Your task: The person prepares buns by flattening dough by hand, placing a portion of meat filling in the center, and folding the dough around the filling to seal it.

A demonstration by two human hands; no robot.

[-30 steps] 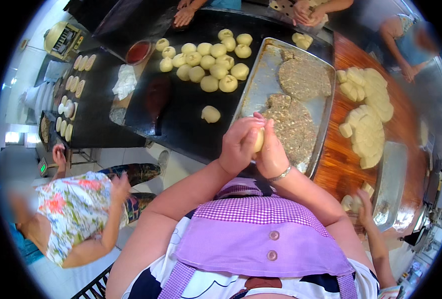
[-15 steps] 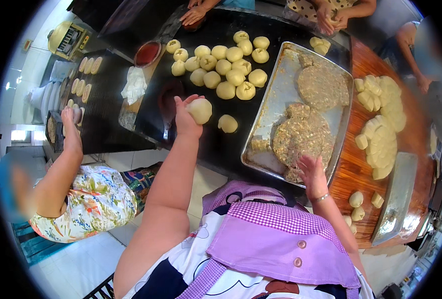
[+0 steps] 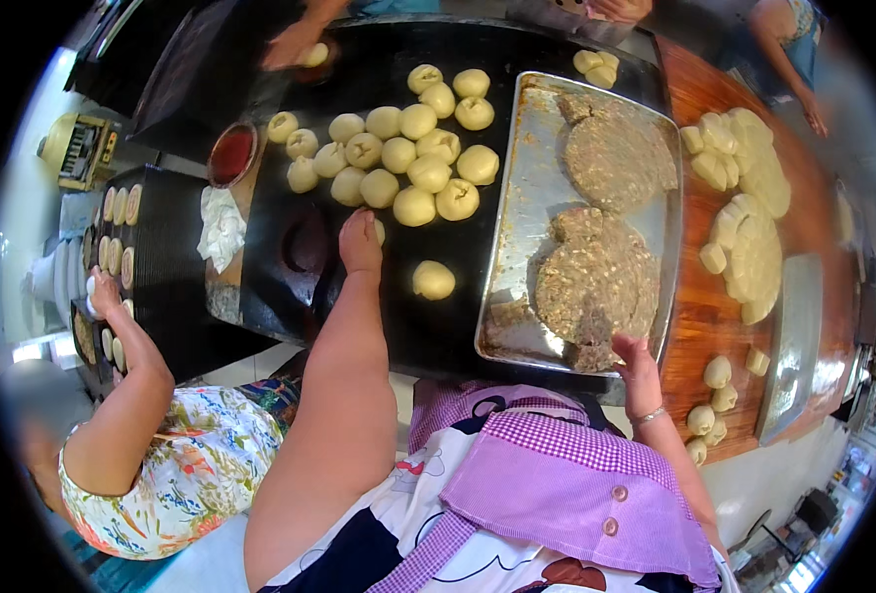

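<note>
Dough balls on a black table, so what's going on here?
The person's left hand is beside the cluster of dough balls on the black table, with another ball partly hidden behind it. The right hand is at the near edge of the tray, by the chunky brown mixture. One dough ball sits apart. At left, a co-worker's hand is among oval pieces.

A black worktop point(image 3: 448, 341) sits beside a glossy reddish-brown wooden worktop point(image 3: 693, 326); a dark table point(image 3: 176, 287) stands at left. Pale floor point(image 3: 754, 479) shows at lower right, brightly lit.
</note>
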